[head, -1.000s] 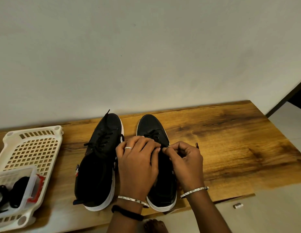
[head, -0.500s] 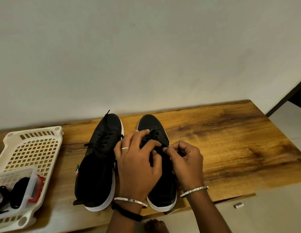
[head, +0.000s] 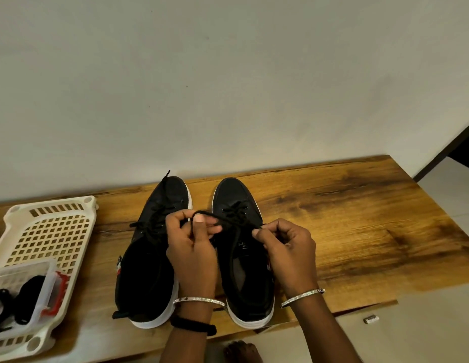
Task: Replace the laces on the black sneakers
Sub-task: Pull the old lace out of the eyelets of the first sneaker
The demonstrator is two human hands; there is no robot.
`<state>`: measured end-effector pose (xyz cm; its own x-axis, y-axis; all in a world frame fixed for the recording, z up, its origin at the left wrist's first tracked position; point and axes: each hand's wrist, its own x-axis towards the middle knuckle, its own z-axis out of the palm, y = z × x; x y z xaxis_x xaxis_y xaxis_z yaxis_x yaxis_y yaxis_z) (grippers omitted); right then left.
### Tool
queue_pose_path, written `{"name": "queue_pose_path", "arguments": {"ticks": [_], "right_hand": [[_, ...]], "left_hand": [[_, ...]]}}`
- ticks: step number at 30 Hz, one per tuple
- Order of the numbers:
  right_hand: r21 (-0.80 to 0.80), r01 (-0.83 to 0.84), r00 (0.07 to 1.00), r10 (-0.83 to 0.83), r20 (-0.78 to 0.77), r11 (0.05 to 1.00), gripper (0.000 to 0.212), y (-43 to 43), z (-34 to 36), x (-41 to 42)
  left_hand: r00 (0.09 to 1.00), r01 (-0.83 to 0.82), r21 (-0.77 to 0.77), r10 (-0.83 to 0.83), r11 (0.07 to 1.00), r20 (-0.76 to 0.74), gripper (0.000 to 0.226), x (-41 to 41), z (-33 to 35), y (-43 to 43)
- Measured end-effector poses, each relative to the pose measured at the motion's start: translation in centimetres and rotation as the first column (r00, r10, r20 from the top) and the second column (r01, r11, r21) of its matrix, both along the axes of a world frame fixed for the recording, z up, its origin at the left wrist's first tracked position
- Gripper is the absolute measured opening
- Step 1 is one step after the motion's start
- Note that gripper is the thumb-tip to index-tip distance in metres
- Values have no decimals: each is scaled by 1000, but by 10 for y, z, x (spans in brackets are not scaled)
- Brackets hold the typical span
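The left hand (head: 194, 255) has its fingers curled. A loop of the black lace (head: 211, 214) passes over its thumb and the fingers grip it. The right hand (head: 288, 255) is also curled, and it pinches the other part of the same lace between thumb and first finger. The lace runs from one hand to the other, a little slack. Each wrist has a thin silver bangle, and the left wrist also has a black band (head: 194, 324).

The two black sneakers stand side by side on the wooden table (head: 359, 218), with toes toward the wall. The left sneaker (head: 149, 271) is just beside the left hand, on its outer side, and no hand touches it. It has a lace in its eyelets, and one lace tip sticks out past the toe. The right sneaker (head: 244, 284) lies under and between both hands. The held lace comes up from its front eyelets, and the opening of the shoe shows between the wrists.

At the left edge of the table sits a white plastic basket (head: 44, 231) with a grid bottom, well apart from the hands. In its near end stands a clear plastic box (head: 46, 281) with a red clip. Dark rolled things (head: 29, 294) lie in this box, and I cannot tell what they are.
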<state>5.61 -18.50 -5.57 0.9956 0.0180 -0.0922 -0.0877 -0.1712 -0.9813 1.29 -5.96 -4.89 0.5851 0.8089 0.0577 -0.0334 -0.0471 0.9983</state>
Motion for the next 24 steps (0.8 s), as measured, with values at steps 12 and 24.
{"name": "queue_pose_path", "arguments": {"ticks": [12, 24], "right_hand": [[-44, -23, 999, 25, 43, 999, 18, 0, 0, -1], [-51, -9, 998, 12, 60, 999, 19, 0, 0, -1]], "left_hand": [[946, 305, 771, -82, 558, -315, 7, -5, -12, -7], [985, -77, 526, 146, 847, -91, 48, -5, 6, 2]]}}
